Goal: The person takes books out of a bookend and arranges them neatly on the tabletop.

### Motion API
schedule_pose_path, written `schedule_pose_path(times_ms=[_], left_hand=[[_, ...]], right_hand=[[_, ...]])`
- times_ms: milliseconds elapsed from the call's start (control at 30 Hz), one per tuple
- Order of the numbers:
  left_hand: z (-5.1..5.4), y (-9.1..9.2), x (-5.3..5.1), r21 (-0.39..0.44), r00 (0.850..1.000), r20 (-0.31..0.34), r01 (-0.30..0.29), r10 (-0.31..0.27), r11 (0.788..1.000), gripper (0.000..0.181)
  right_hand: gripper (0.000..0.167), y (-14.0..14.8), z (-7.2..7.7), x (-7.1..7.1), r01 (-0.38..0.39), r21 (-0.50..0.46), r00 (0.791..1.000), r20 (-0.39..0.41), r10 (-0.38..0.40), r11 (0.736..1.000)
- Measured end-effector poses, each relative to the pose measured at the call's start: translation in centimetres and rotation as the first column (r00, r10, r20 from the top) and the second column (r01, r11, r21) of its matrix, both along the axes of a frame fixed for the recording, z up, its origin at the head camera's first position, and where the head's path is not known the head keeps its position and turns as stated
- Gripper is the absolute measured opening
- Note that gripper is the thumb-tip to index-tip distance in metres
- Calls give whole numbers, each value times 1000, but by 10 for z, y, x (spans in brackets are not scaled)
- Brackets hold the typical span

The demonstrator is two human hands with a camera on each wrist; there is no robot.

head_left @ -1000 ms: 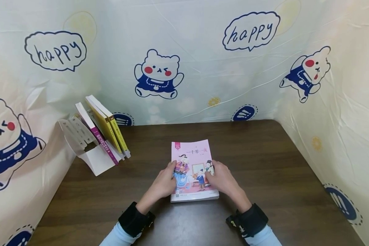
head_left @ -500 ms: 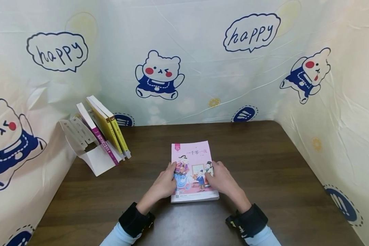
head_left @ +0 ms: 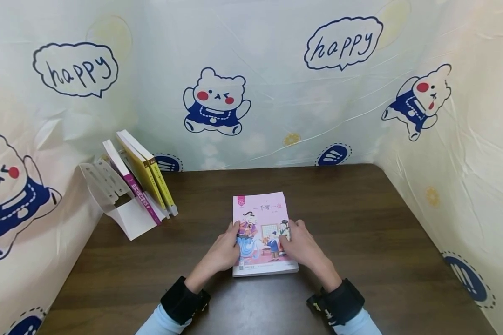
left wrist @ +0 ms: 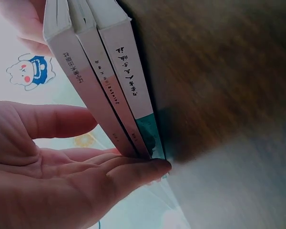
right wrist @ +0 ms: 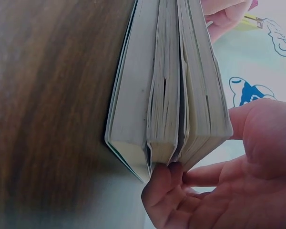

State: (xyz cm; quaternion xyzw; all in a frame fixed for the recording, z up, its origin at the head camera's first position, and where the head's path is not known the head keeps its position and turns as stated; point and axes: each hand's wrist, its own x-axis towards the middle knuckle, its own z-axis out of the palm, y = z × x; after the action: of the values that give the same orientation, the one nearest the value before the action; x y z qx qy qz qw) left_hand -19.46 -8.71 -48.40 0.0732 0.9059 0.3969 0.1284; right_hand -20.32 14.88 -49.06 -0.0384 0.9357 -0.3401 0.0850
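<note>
A stack of three books lies flat in front of me, topped by a pink picture-cover book (head_left: 264,232). My left hand (head_left: 223,250) holds the stack's left side, its thumb on the pink cover. In the left wrist view, its fingers lie against the spines, and the bottom book (left wrist: 126,71) has a white and green spine. On the other side my right hand (head_left: 307,246) grips the page edges, thumb on top. The right wrist view shows its fingertips against the lower books' pages (right wrist: 164,129), with small gaps between the books.
At the back left, a white book stand (head_left: 138,223) holds a leaning purple-spined book (head_left: 142,197) and two yellow books (head_left: 155,179). Behind and beside the dark wooden table (head_left: 360,209) hangs a printed cloth (head_left: 276,102) with bear drawings.
</note>
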Motion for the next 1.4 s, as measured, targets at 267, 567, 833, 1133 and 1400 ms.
schedule_pose_path(times_ms=[267, 567, 833, 1133, 1400], left_hand=[[-2, -2, -1, 10, 1000, 12, -2, 2, 1000, 61], [-3, -2, -2, -6, 1000, 1, 8, -8, 1000, 61], [-3, -4, -2, -7, 1000, 24, 11, -10, 1000, 62], [-3, -5, -2, 6, 1000, 26, 17, -18, 1000, 62], [-2, -5, -2, 8, 999, 31, 15, -15, 1000, 62]], right_hand=[[63, 0, 0, 0, 0, -23, 1000, -1, 0, 1000], [63, 1, 0, 0, -1, -30, 1000, 7, 1, 1000], [69, 1, -1, 0, 11, -37, 999, 52, -9, 999], [69, 3, -4, -3, -8, -30, 997, 77, 10, 1000], [72, 8, -8, -5, -48, -48, 991, 124, 54, 998]])
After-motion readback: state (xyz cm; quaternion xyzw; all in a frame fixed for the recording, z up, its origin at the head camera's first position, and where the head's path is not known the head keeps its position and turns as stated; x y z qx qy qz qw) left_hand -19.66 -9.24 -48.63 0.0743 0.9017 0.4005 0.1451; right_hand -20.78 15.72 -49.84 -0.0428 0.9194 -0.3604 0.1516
